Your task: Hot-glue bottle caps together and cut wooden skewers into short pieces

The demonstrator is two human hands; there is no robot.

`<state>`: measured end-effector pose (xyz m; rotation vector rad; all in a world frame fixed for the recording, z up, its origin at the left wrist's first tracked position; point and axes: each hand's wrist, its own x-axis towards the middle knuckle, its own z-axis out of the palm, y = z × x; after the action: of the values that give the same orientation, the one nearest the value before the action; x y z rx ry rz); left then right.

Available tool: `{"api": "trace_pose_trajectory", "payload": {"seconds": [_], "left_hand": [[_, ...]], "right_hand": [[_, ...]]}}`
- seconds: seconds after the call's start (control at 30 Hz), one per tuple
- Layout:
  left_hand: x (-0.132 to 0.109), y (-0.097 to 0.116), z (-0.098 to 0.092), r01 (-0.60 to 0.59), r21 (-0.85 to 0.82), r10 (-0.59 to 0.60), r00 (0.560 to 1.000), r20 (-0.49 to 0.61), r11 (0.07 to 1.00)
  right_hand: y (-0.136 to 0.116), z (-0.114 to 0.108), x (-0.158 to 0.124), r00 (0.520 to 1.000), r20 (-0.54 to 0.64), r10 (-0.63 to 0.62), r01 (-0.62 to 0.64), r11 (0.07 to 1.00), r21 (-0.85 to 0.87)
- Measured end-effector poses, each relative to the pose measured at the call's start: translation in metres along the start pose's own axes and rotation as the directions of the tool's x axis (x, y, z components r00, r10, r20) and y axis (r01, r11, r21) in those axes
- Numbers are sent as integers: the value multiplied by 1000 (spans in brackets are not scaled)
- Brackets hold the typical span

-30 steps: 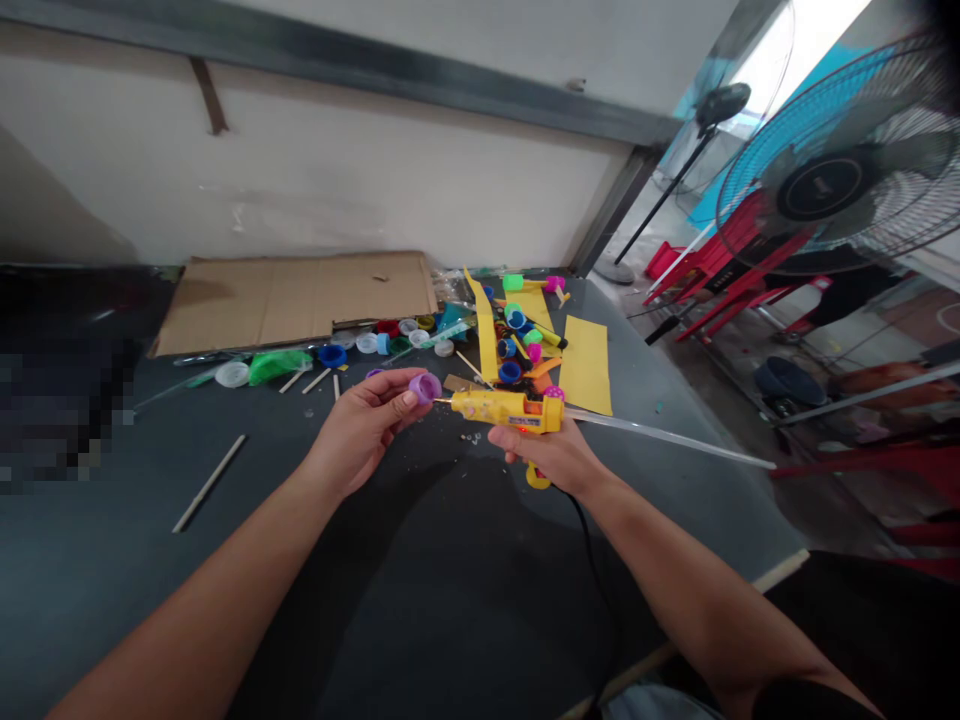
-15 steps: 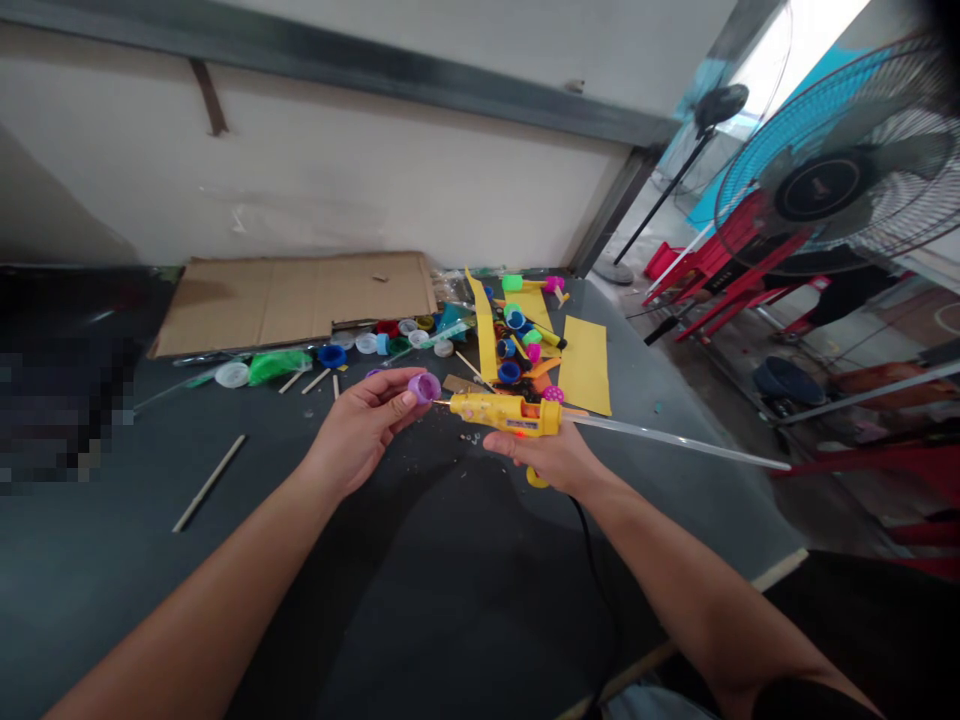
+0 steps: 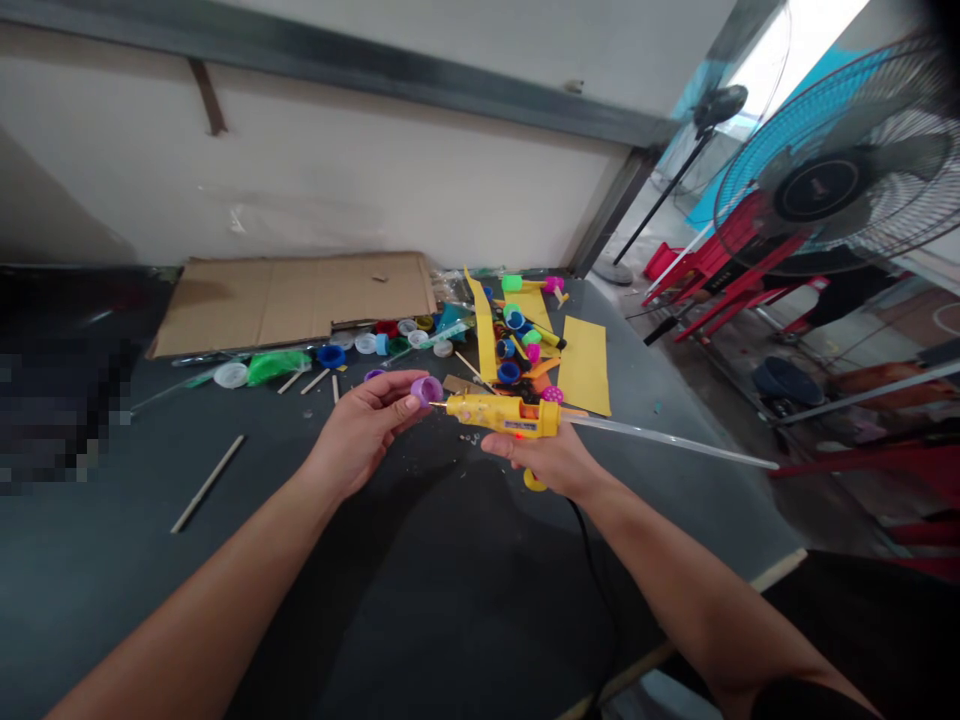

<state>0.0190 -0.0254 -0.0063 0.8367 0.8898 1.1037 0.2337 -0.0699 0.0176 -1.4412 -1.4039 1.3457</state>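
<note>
Between thumb and fingers, my left hand (image 3: 367, 425) pinches a purple bottle cap (image 3: 427, 391), its hollow side turned toward the right. My right hand (image 3: 551, 458) is wrapped round the handle of a yellow hot glue gun (image 3: 495, 412), which has a small red light lit. The gun's metal nozzle points left and reaches the cap's opening; whether it touches the plastic I cannot tell. A long clear glue stick (image 3: 675, 440) juts out of the gun's back. Just behind my left hand lies another purple cap (image 3: 373, 375), partly covered by the fingers.
A flat cardboard sheet (image 3: 300, 295) lies against the wall, with several coloured caps (image 3: 366, 343) before it. Yellow sheets (image 3: 585, 365) and small cap-and-stick pieces sit behind the gun. A wooden stick (image 3: 208, 483) lies at left. The black cord (image 3: 589, 555) hangs below my right hand. A fan (image 3: 817, 190) stands right.
The purple cap has turned slightly and shifted a touch to the right. The glue gun has moved slightly left, so its nozzle sits closer in at the cap's opening.
</note>
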Motion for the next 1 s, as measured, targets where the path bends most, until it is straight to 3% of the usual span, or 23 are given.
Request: {"api": "trace_pose_trajectory", "payload": {"seconds": [1.0], "left_hand": [[2, 2, -2, -14, -11, 14, 1000, -7, 1000]], "right_hand": [[-5, -3, 3, 999, -30, 13, -15, 997, -75]]}}
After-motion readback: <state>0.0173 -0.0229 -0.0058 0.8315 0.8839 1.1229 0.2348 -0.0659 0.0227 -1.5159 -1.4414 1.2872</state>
